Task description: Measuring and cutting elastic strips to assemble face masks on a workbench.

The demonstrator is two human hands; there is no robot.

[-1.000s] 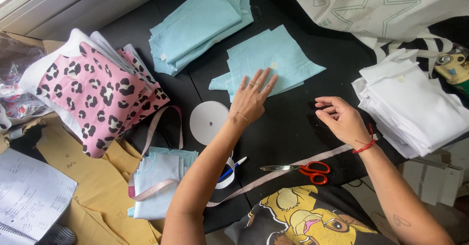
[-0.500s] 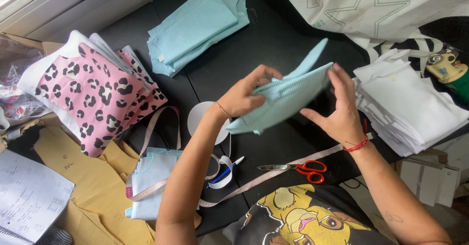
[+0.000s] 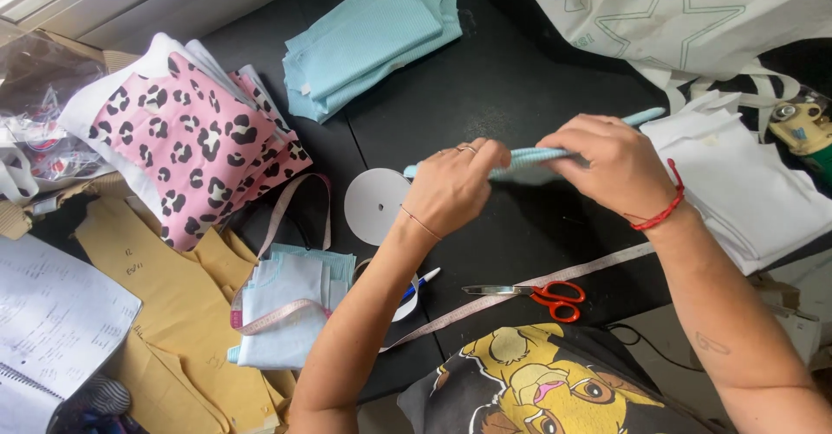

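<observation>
Head view looks down on a black table (image 3: 485,96) where a person holds a piece of light blue fabric (image 3: 529,158) up above the tabletop, edge-on to the camera, so it shows as a thin strip running from lower left to upper right. The left hand (image 3: 451,187) is closed on the strip's left end, thumb and fingers pinched together over it, with rings on two fingers and a thin bracelet at the wrist. The right hand (image 3: 611,170) is closed over the strip further right, fingers curled around it; a red cord bracelet (image 3: 660,213) sits at that wrist. The fabric's far tip pokes out past the right hand toward a stack of white cloth (image 3: 745,183). Below the hands, on the table, lie a white disc (image 3: 373,204), red-handled scissors (image 3: 537,295) and a pale tape measure (image 3: 529,287) stretched diagonally. A folded pile of matching blue fabric (image 3: 368,40) rests at the far side of the table, and pink leopard-print pieces (image 3: 186,144) lie to the left above yellow paper patterns (image 3: 182,313).
</observation>
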